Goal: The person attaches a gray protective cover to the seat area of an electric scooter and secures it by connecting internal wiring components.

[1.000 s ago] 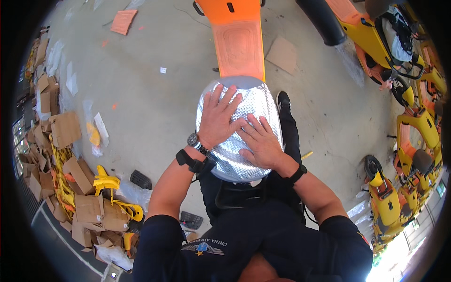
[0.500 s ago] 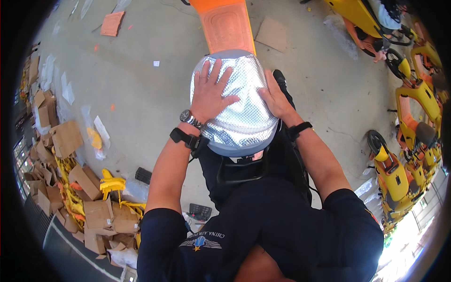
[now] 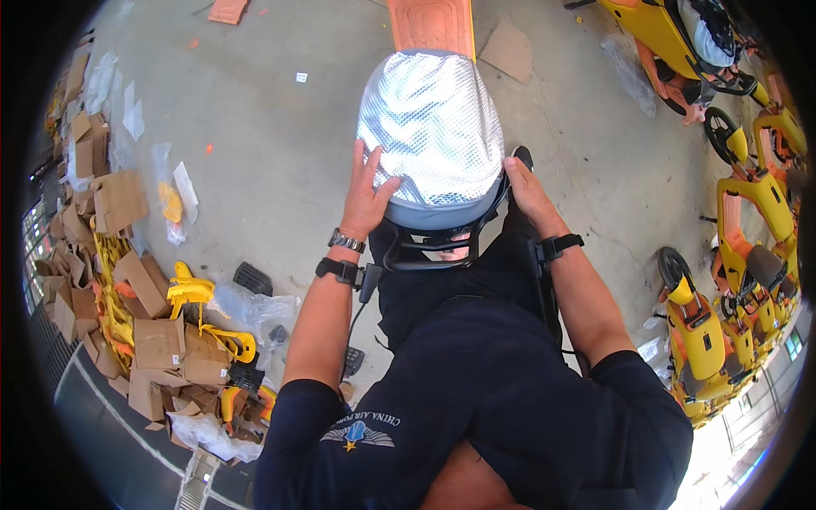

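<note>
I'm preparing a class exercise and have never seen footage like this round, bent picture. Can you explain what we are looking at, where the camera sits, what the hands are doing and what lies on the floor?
The camera is worn on a person's head and looks straight down, so you see their dark shirt and both forearms coming in from below. The wide lens bends straight lines near the rim. There is no machine: these are bare hands. The left hand lies flat on the side of a shiny silver seat cover, and the right hand grips its other edge. The cover is over a seat with a black rail behind it, on an orange vehicle body. On the concrete floor, cardboard scraps and clear plastic bags lie to the left; yellow scooters stand on the right.
</note>
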A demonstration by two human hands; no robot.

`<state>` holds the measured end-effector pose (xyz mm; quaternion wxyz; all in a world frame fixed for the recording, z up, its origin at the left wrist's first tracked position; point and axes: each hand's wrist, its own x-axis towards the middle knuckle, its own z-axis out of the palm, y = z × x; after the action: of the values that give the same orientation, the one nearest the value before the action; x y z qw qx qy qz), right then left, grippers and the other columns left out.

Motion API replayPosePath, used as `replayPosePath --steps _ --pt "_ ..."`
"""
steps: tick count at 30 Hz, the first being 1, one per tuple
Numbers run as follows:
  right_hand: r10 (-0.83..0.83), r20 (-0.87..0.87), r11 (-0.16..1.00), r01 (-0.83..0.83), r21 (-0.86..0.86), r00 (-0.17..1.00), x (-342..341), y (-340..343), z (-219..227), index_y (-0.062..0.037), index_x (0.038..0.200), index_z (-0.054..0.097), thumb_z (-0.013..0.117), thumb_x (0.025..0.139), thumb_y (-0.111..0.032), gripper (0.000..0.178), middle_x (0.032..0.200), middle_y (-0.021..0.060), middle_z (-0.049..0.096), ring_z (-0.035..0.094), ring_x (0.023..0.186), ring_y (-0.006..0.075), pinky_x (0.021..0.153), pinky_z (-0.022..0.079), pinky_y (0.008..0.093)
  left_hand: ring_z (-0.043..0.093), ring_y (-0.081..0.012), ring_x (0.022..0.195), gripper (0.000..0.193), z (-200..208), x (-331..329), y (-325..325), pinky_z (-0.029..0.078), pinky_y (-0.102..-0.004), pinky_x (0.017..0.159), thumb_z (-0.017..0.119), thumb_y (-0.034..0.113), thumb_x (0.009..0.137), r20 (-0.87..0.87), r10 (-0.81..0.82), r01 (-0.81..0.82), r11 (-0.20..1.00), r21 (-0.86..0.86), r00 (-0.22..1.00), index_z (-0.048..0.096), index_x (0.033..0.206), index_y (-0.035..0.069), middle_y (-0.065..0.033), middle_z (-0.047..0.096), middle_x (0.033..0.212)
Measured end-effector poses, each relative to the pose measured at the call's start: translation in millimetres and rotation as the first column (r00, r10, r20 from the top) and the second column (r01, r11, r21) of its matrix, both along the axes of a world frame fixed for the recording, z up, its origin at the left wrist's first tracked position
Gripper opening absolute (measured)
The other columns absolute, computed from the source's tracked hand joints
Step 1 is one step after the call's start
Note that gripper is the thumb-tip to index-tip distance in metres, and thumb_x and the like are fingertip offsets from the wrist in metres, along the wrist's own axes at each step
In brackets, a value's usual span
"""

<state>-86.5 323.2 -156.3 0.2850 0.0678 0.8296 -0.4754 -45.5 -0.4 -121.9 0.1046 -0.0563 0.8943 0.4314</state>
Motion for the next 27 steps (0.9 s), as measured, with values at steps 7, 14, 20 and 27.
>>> replayPosePath --steps 7,14,20,27 --pt "0.087 -0.012 0.996 -0.087 -0.007 0.996 10.4 -6.3 14.8 0.0033 0.120 0.057 0.044 0.099 -0.031 0.042 0.113 0.0268 0.056 0.050 0.114 0.0412 0.100 0.038 0.0434 0.033 -0.0323 0.139 0.094 -13.9 17.9 -9.5 0.032 -0.0398 0.111 0.078 0.038 0.077 0.163 0.244 -0.257 0.964 0.063 0.956 0.028 0.145 -0.004 -0.0271 0.030 0.150" --pt "0.197 0.020 0.961 -0.197 0.194 0.980 19.4 4.1 6.9 0.0000 0.107 0.066 0.057 0.090 -0.031 0.037 0.120 0.0281 0.055 0.054 0.111 0.0426 0.099 0.043 0.0437 0.058 -0.0344 0.108 0.099 3.0 10.8 -2.1 0.050 -0.0511 0.084 0.081 0.054 0.068 0.820 0.264 -0.629 0.764 0.143 0.507 0.036 0.137 -0.001 -0.0222 0.054 0.127" --pt "0.135 0.047 0.988 -0.137 0.065 0.990 20.5 13.0 16.0 0.0033 0.115 0.062 0.057 0.093 -0.038 0.047 0.127 0.0237 0.054 0.056 0.115 0.0337 0.099 0.043 0.0389 0.063 -0.0306 0.103 0.091 13.2 11.8 6.1 0.056 -0.0421 0.074 0.076 0.050 0.075 0.733 0.287 -0.663 0.691 0.288 0.617 0.035 0.138 -0.001 -0.0205 0.057 0.120" --pt "-0.029 -0.018 0.950 0.022 -0.311 0.999 -26.3 -26.1 117.5 0.0055 0.126 0.053 0.069 0.088 -0.029 0.054 0.116 0.0201 0.054 0.060 0.095 0.0243 0.084 0.050 0.0318 0.066 -0.0202 0.072 0.089 71.1 -39.4 -23.9 0.053 -0.0296 0.049 0.072 0.056 0.078 0.614 0.428 -0.679 0.691 0.250 0.662 0.045 0.127 -0.013 -0.0169 0.062 0.099"
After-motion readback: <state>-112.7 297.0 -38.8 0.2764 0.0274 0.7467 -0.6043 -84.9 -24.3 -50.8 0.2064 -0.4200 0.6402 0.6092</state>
